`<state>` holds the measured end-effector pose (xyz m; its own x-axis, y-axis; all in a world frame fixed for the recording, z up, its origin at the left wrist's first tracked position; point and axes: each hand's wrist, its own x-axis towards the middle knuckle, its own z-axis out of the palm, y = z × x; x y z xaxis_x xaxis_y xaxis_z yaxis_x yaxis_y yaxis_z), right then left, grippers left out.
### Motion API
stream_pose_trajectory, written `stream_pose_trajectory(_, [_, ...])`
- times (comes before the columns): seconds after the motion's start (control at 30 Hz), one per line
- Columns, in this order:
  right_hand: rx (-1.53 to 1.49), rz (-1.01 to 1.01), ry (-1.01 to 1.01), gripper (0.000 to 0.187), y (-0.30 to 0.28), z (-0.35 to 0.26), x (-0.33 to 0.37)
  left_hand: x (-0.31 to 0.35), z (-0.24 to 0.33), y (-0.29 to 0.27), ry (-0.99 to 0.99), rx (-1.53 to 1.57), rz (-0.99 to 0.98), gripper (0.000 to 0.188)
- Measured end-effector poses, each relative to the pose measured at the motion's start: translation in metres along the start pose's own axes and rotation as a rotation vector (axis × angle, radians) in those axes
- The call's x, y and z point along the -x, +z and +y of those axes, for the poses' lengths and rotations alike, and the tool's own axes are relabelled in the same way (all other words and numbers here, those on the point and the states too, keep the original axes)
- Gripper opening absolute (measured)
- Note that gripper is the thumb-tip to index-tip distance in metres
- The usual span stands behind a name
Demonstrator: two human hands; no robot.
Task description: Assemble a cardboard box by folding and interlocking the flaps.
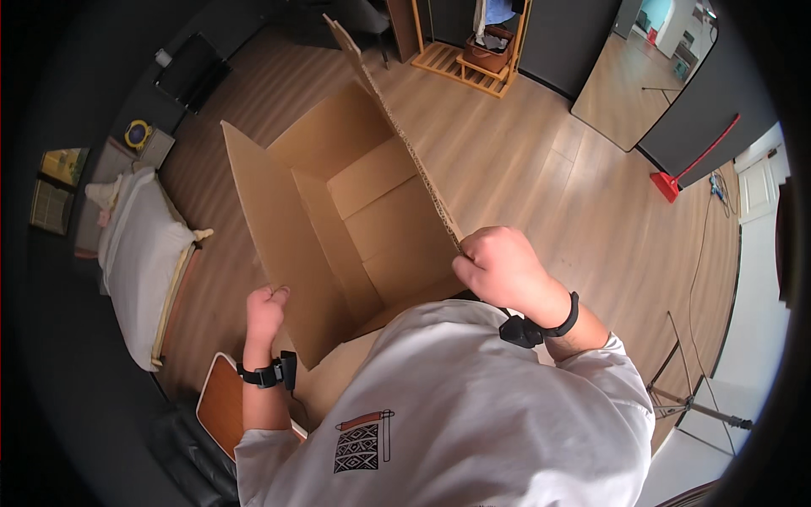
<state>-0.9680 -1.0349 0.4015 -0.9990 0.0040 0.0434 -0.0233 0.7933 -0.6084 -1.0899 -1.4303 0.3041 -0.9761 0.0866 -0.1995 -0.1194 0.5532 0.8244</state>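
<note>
A large brown cardboard box stands in front of my body with its top open. Its inner walls and the folded seams at the bottom show. My right hand is closed on the near end of the box's tall right flap, whose corrugated edge faces up. With fingers curled, my left hand grips the outer edge of the left flap. The far part of the right flap rises higher than the rest. A black wrist strap with a small device sits on each of my wrists. My shirt hides the box's nearest side.
A bed and a brown-topped table stand at left. Far off is a wooden rack, with a leaning mirror to its right. A red broom, a cable and a thin-legged metal stand are at right.
</note>
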Motion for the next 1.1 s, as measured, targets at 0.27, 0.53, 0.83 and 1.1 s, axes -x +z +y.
stream_pose_trajectory(0.27, [-0.107, 0.041, 0.111, 0.024, -0.040, 0.115, -0.189, -0.217, 0.090, 0.046, -0.018, -0.248, 0.015, 0.032])
stream_pose_trajectory(0.53, [-0.182, 0.064, 0.216, 0.023, -0.110, 0.200, -0.360, -0.406, 0.199, 0.098, 0.089, -0.331, -0.022, 0.034])
stream_pose_trajectory(0.83, [-0.133, 0.326, 0.405, 0.022, -0.105, 0.317, -0.500, -0.643, 0.240, 0.186, 0.241, -0.294, -0.214, 0.033])
stream_pose_trajectory(1.1, [-0.233, 0.458, 0.590, 0.022, -0.102, 0.421, -0.649, -0.882, 0.337, 0.266, 0.429, -0.554, -0.363, 0.033])
